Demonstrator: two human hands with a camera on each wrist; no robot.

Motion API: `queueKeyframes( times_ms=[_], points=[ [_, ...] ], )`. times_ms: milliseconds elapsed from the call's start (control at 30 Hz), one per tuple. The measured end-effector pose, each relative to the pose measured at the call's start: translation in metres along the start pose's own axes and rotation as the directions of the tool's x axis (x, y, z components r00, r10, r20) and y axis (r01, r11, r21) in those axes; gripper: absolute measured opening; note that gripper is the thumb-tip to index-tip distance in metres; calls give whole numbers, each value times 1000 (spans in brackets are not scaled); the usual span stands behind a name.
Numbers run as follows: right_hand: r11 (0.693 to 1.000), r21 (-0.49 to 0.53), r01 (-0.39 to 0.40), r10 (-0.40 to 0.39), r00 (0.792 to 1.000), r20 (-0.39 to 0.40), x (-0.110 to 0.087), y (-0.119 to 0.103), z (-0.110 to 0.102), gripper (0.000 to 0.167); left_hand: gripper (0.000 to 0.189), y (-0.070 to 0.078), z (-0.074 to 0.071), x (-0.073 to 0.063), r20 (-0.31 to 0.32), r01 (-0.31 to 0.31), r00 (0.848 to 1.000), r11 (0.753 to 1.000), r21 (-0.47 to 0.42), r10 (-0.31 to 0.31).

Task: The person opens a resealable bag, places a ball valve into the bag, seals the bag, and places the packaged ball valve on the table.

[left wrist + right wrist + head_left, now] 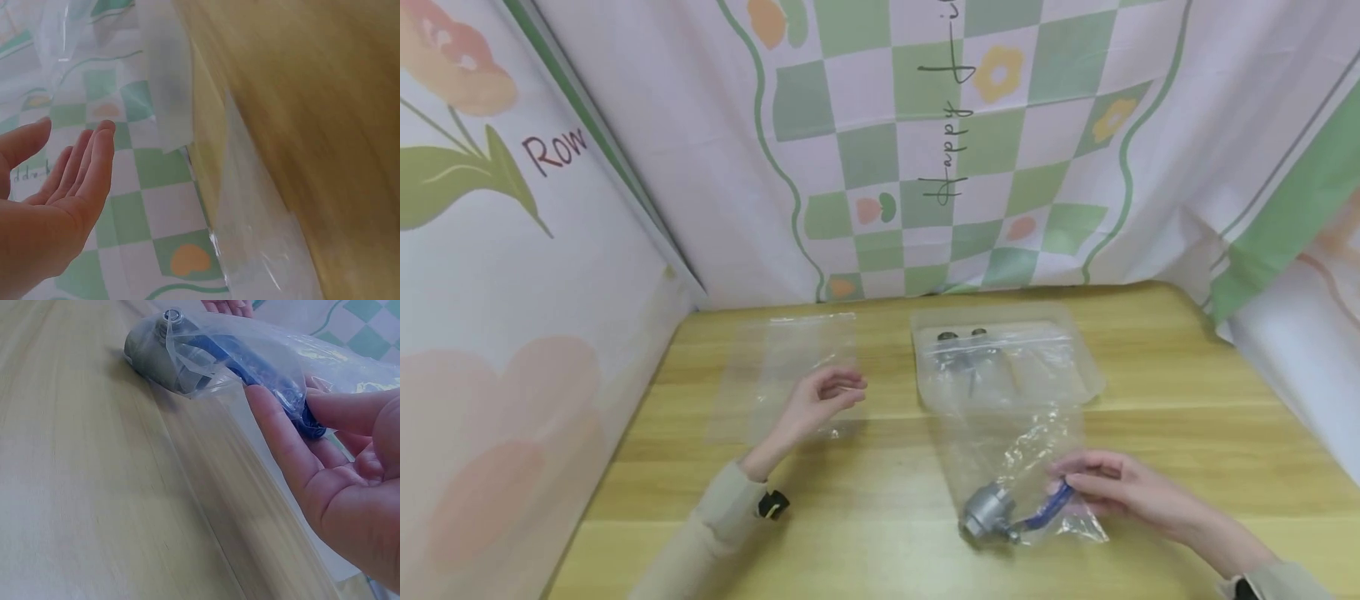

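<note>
Head view, watched from my remote post: the right hand [1112, 483], extended from the lower right, has its grip clamped through plastic on the blue lever [1047, 508] of a metal valve [987, 512] inside a transparent bag [1037, 442]. I see the left hand [820, 400] beside flat plastic bags [745, 375], thumb and fingers apart, its grip holding nothing. The valve's bag overlaps a translucent tray [1000, 313] on the wood-grain counter [850, 533], which backs onto a curtain [925, 150] of green-and-white checks; a flower-printed cloth [550, 283] marked "Row" hangs at left. Right-wrist footage gives me what the head camera does not: a round nut [174, 315] atop the valve's stem and the index finger stretched along the lever. Left-wrist footage alone shows me the left hand's long fingers nearly straight. Whether the valve touches the counter, I cannot tell.
</note>
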State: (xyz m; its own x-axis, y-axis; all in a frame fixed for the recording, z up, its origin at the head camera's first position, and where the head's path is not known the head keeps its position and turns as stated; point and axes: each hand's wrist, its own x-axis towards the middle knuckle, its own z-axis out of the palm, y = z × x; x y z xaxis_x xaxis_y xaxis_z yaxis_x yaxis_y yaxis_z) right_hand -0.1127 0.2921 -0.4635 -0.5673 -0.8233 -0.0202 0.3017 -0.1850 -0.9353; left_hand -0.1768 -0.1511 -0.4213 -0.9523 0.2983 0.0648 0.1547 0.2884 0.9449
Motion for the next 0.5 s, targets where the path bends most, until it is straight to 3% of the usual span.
queueKeyframes(
  times_ms=[300,500],
  points=[
    [998,55,23,-23,1000,3,-21,-4,-14,49,39,-8,-22,-10,-68,36,997,999,25,-34],
    [993,99,66,-69,997,26,-37,-7,-27,51,44,-15,-35,-15,-72,57,996,998,-10,-57]
  ],
)
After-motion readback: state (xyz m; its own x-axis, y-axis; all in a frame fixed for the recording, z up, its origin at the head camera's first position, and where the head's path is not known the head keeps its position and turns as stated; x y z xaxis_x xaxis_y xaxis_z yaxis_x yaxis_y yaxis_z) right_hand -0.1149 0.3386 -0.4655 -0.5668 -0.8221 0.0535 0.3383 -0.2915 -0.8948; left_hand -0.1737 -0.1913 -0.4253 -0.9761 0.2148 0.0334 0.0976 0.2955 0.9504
